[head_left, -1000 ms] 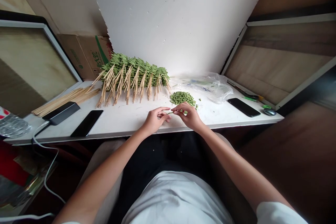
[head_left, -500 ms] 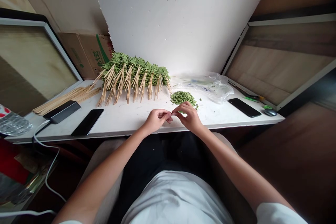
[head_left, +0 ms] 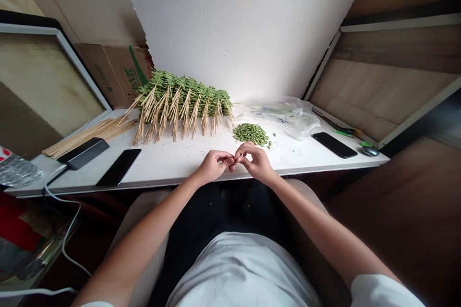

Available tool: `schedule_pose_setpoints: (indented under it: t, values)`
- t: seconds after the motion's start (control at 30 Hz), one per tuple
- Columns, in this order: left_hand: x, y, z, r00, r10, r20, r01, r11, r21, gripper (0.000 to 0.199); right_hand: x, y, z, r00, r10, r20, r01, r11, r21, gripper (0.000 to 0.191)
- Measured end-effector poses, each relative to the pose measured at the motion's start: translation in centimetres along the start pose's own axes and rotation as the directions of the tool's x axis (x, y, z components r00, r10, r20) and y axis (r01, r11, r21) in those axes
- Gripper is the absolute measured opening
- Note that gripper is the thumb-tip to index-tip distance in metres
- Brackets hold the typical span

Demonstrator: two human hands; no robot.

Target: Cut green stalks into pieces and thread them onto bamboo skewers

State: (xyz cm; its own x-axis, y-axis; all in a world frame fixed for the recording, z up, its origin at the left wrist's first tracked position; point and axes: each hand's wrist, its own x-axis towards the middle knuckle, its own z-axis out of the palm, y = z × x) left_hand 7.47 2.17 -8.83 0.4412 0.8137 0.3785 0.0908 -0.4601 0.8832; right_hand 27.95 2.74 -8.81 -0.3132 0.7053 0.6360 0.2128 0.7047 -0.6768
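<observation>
My left hand [head_left: 213,167] and my right hand [head_left: 255,160] meet above the table's front edge, fingertips touching. Both are closed in a pinch; whatever lies between the fingers is too small or hidden to make out. Just beyond my right hand is a heap of short cut green bean pieces [head_left: 249,133], with a few loose bits at its right side. Behind and to the left, a large stack of skewered green bean pieces [head_left: 187,88] lies with its bare wooden skewer ends pointing toward me. Loose wooden skewers [head_left: 90,136] lie in a bundle at the left.
On the white table [head_left: 173,165] lie a black phone [head_left: 119,167] and a dark box-shaped device [head_left: 83,152] at left. Another phone [head_left: 334,145] and a mouse [head_left: 370,151] are at right. A clear plastic bag [head_left: 293,117] lies behind the heap, before a white board [head_left: 245,38].
My right hand has shifted slightly left and its fingers have curled closer against my left fingertips. The left hand stays nearly in place.
</observation>
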Motion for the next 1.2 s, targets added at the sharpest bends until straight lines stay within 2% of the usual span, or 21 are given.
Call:
schedule_pose_setpoints:
  t: [0.13, 0.2, 0.27, 0.33, 0.43, 0.57, 0.7, 0.8, 0.93, 1.03, 1.13, 1.2]
  values:
    - [0.0, 0.1, 0.0, 1.000, 0.017, 0.004, -0.016, 0.996, -0.084, 0.038, 0.3, 0.1, -0.2, 0.986, 0.166, 0.004, -0.163, 0.965, 0.206, 0.038]
    - [0.2, 0.1, 0.0, 1.000, 0.004, -0.002, -0.004, 0.988, -0.156, 0.040, 0.6, 0.4, -1.0, 0.974, 0.225, -0.028, -0.212, 0.949, 0.232, 0.040]
    - [0.3, 0.0, -0.1, 0.999, -0.045, -0.026, 0.038, 0.971, -0.234, 0.044, 1.0, 1.2, -2.2, 0.969, 0.227, -0.094, -0.216, 0.969, 0.120, 0.040]
    - [0.4, -0.3, -0.2, 0.990, -0.129, -0.057, 0.108, 0.950, -0.292, 0.048, 1.3, 2.6, -3.5, 0.967, 0.184, -0.178, -0.207, 0.971, -0.122, 0.040]
    - [0.4, -1.0, -0.3, 0.967, -0.244, -0.073, 0.207, 0.921, -0.331, 0.052, 1.2, 5.2, -5.0, 0.958, 0.141, -0.250, -0.239, 0.875, -0.421, 0.041]
    - [0.5, -2.0, -0.5, 0.955, -0.287, -0.072, 0.243, 0.901, -0.360, 0.054, 0.4, 8.0, -5.4, 0.954, 0.197, -0.228, -0.288, 0.816, -0.501, 0.039]
    - [0.6, -2.6, -0.7, 0.944, -0.275, -0.181, 0.206, 0.923, -0.325, 0.054, -0.2, 8.9, -5.0, 0.949, 0.213, -0.230, -0.305, 0.801, -0.515, 0.039]
    - [0.7, -2.9, -0.9, 0.940, -0.286, -0.186, 0.210, 0.916, -0.342, 0.053, -0.1, 8.5, -5.0, 0.952, 0.172, -0.253, -0.287, 0.789, -0.543, 0.043]
    - [0.8, -3.0, -1.0, 0.931, -0.305, -0.200, 0.224, 0.910, -0.348, 0.054, 0.5, 6.7, -4.8, 0.965, 0.098, -0.243, -0.212, 0.837, -0.504, 0.055]
    - [0.8, -3.0, -0.8, 0.932, -0.298, -0.208, 0.224, 0.922, -0.315, 0.054, 0.8, 4.4, -3.6, 0.978, 0.167, -0.125, -0.203, 0.902, -0.381, 0.059]
    - [0.7, -3.0, -0.2, 0.942, -0.277, -0.188, 0.209, 0.926, -0.316, 0.053, 0.6, 2.4, -1.8, 0.978, 0.195, 0.074, -0.173, 0.955, -0.239, 0.047]
    - [0.7, -2.9, 0.2, 0.956, -0.245, -0.164, 0.183, 0.930, -0.318, 0.051, 0.3, 1.6, -0.8, 0.974, 0.202, 0.103, -0.180, 0.965, -0.190, 0.038]
